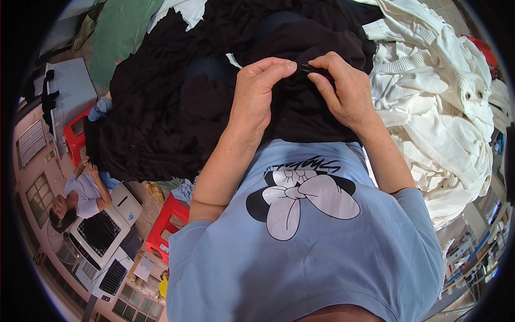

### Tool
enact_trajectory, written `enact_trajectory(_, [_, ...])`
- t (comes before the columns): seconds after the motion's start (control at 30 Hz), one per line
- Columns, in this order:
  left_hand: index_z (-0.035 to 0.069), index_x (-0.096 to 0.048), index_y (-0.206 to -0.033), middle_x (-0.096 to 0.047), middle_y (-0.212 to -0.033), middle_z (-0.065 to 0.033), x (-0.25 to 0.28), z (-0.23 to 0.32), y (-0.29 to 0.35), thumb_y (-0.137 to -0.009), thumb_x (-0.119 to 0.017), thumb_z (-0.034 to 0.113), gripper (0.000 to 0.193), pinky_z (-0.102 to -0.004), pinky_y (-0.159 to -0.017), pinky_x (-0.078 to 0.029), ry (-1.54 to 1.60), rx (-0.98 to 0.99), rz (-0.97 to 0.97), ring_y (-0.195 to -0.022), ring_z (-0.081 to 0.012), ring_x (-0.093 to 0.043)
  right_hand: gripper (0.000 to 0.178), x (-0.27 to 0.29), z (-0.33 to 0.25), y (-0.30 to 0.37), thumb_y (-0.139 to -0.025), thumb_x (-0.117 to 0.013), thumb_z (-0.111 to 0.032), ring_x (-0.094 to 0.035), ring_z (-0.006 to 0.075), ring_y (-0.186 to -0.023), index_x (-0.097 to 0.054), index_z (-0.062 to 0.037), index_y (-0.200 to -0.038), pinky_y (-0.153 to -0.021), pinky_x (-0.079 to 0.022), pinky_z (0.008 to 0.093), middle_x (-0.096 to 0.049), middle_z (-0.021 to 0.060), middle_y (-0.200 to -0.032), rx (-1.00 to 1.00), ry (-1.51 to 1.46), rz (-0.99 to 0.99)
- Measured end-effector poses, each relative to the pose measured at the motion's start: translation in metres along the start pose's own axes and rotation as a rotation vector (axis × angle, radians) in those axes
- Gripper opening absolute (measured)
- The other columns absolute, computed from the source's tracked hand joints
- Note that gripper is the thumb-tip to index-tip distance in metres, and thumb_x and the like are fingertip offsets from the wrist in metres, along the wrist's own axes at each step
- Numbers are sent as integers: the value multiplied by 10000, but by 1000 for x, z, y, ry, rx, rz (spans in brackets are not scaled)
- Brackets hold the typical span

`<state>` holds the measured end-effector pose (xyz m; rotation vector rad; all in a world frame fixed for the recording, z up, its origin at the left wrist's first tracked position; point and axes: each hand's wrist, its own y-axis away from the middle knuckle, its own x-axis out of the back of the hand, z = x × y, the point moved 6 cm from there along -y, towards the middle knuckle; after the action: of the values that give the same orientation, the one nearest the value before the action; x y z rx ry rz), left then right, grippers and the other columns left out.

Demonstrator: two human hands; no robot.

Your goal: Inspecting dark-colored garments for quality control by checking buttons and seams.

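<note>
Dark brown-black knit cloth point(155, 118) lies heaped across my lap and in front of me. My left hand point(255, 91) is raised over it, thumb and forefinger pinched together; whatever is between them is too small to make out. Close by on the right, my right hand point(346, 88) curls with its thumb and forefinger around a small dark pointed thing point(306, 68). Its tip points at the left fingertips, and its kind is unclear against the dark cloth. A small white tag point(233, 60) shows on the cloth beside my left hand.
White knit garments point(424, 118) are piled high on the right. Red plastic stools point(167, 225) stand at the left, near a white appliance point(102, 231). Another person point(86, 193) sits at the far left. Green cloth point(120, 40) hangs at the back left.
</note>
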<state>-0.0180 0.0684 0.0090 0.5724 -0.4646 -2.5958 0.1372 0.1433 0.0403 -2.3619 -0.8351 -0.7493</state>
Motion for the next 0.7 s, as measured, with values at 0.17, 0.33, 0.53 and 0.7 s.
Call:
enact_trajectory(0.17, [-23, -783, -958, -749, -906, -57, 1, -2, -1, -879, -747, 95, 146, -253, -889, -470, -5, 14, -1, -903, -110, -653, 176, -1, 1, 1, -957, -695, -196, -696, 283, -852, -652, -66, -1066, -705, -531, 371, -672, 71, -951, -4, -19, -13])
enact_trajectory(0.33, [-28, -783, -956, -750, -910, -60, 0, -3, -2, -876, -744, 96, 152, -255, -887, -471, -16, 3, -11, -899, -115, -653, 171, -3, 2, 1, -954, -696, -195, -695, 287, -848, -650, -68, -1059, -705, -531, 376, -672, 73, -947, 9, -13, -10])
enact_trajectory(0.53, [-33, -783, -953, -751, -907, -62, 2, -6, -2, -873, -743, 95, 156, -258, -883, -474, -26, 5, 5, -898, -115, -655, 163, -3, 3, 0, -952, -698, -194, -697, 284, -840, -648, -73, -1050, -699, -531, 378, -678, 73, -941, 11, -9, 6])
enact_trajectory(0.7, [-32, -784, -952, -752, -903, -62, 2, -7, -3, -870, -741, 89, 152, -256, -880, -475, -17, 6, 8, -891, -113, -657, 155, -3, 4, 2, -951, -698, -197, -696, 280, -834, -645, -80, -1038, -690, -529, 376, -676, 67, -931, -5, 1, -8])
